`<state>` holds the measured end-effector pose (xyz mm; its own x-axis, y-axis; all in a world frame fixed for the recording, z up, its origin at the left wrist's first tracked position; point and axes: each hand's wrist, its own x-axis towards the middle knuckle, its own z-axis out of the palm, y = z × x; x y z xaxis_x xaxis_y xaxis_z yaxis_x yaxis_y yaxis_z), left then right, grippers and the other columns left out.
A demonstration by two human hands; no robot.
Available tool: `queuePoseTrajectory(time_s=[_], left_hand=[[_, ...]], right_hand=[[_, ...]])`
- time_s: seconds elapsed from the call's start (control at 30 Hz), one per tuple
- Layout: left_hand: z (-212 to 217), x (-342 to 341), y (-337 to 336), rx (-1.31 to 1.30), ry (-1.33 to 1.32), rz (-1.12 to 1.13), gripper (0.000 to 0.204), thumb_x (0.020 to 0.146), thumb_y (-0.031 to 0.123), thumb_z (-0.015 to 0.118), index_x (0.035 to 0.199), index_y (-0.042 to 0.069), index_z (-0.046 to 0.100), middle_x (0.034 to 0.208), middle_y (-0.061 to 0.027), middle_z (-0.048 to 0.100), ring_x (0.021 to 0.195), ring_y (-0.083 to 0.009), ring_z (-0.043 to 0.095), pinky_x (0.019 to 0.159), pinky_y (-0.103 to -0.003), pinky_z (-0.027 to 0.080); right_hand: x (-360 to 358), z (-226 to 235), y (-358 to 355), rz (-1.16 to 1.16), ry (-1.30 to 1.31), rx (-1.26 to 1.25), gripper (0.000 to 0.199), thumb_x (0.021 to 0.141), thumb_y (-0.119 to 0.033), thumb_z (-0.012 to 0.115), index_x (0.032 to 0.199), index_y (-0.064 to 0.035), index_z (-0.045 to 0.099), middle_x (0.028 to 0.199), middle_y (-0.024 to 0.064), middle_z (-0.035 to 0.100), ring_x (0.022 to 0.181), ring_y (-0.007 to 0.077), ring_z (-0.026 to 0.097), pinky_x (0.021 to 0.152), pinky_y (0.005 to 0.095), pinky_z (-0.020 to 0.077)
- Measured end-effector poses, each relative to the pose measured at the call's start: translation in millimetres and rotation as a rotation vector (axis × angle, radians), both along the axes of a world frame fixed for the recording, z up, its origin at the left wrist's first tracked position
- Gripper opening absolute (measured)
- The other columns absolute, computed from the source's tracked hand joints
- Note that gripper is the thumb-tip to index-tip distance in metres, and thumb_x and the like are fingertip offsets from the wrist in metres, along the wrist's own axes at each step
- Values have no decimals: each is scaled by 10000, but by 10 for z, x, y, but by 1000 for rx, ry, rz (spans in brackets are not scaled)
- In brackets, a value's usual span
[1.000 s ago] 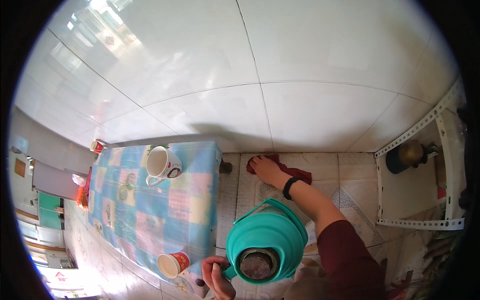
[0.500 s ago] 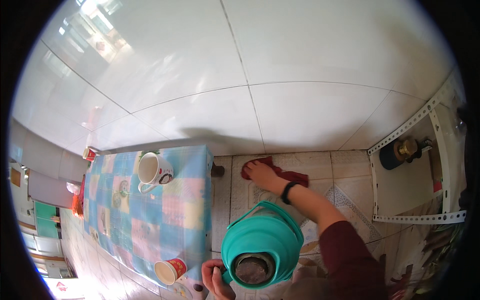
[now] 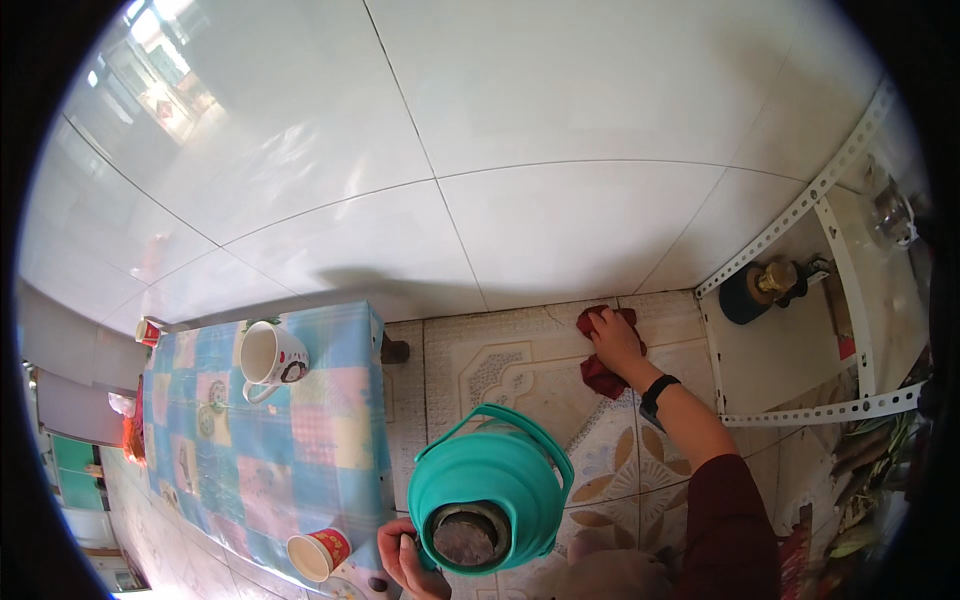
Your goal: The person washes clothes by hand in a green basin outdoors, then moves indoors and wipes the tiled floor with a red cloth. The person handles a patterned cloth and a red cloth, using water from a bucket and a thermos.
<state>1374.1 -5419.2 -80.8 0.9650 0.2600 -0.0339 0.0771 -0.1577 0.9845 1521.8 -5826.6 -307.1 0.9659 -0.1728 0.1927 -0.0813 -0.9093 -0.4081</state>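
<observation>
A teal thermos flask (image 3: 490, 470) with a stopper in its mouth stands out in the lower middle. Its side handle is in the closed fingers of my left hand (image 3: 404, 562). Farther ahead, my right arm reaches down to the patterned tile floor (image 3: 515, 370). There my right hand (image 3: 615, 340) presses on a crumpled dark red cloth (image 3: 604, 378), its fingers bent over it. Part of the cloth is hidden under the hand, and a black band circles that wrist.
At left is a table with a checked cloth (image 3: 265, 430), bearing a white mug (image 3: 272, 353) and a red paper cup (image 3: 318, 555). A white perforated metal shelf (image 3: 820, 412) stands at right, holding a dark, brass-topped object (image 3: 745, 294). The tiled wall (image 3: 580, 230) rises behind.
My right hand has slid the red cloth rightward across the floor, toward the shelf. My left hand keeps its hold on the thermos. The whole view has shifted slightly.
</observation>
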Motion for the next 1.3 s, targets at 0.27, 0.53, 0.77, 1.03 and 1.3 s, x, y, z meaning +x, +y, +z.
queuePoseTrajectory(time_s=[0.27,0.53,0.77,1.03,1.3], left_hand=[[-169,-76,113,-66,-103,-27,450,950,319,389,1235,-20,464,1180,-122,526,1091,-227,529,945,-356,419],[-457,-179,405,-46,-81,-18,560,956,352,350,1384,-10,349,1362,-176,428,1239,-307,464,1039,-438,381],[-507,-200,461,16,-79,-47,568,957,338,354,1388,-31,327,1368,-183,420,1238,-309,464,1036,-433,385],[-451,-139,432,88,-67,-80,571,956,334,361,1388,-38,323,1368,-187,418,1231,-309,469,1031,-430,389],[-429,-177,468,354,-158,-193,574,955,330,367,1388,-44,319,1369,-192,416,1224,-309,474,1026,-427,394]], right_hand=[[427,-120,1110,270,-84,47,248,760,-104,563,989,-16,596,945,180,550,896,352,543,801,443,465],[488,-38,1151,95,-70,48,388,770,-160,611,1140,-45,596,992,142,542,918,334,543,776,424,478],[952,3,1497,329,-48,-99,333,795,-114,548,1113,-25,595,1130,139,533,1042,291,519,846,399,458],[1167,-58,1697,259,18,-127,201,825,-117,525,982,-37,621,1032,125,589,918,262,623,725,374,522],[356,91,548,11,-32,-105,197,800,-128,542,968,-28,572,921,138,551,857,307,578,698,405,515]])
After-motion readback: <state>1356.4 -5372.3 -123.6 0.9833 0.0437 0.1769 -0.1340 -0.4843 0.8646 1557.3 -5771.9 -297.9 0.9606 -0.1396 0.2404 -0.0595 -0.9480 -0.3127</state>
